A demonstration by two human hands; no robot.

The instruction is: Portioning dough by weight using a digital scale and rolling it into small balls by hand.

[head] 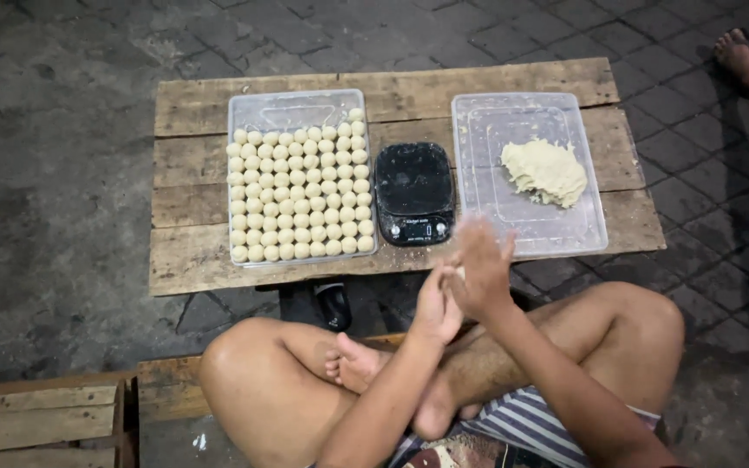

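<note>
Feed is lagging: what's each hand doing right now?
Left hand: pressed palm to palm against the right; anything between them is hidden.
Right hand: fingers spread and blurred, laid over the left; contents cannot be told.

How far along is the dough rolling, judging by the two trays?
Done: the left tray is nearly full of rows of dough balls, with bare space only along its far end. In hand: the left hand and right hand are pressed together, blurred; any piece between them is hidden. Left: a dough lump in the right tray, beside the scale.
</note>
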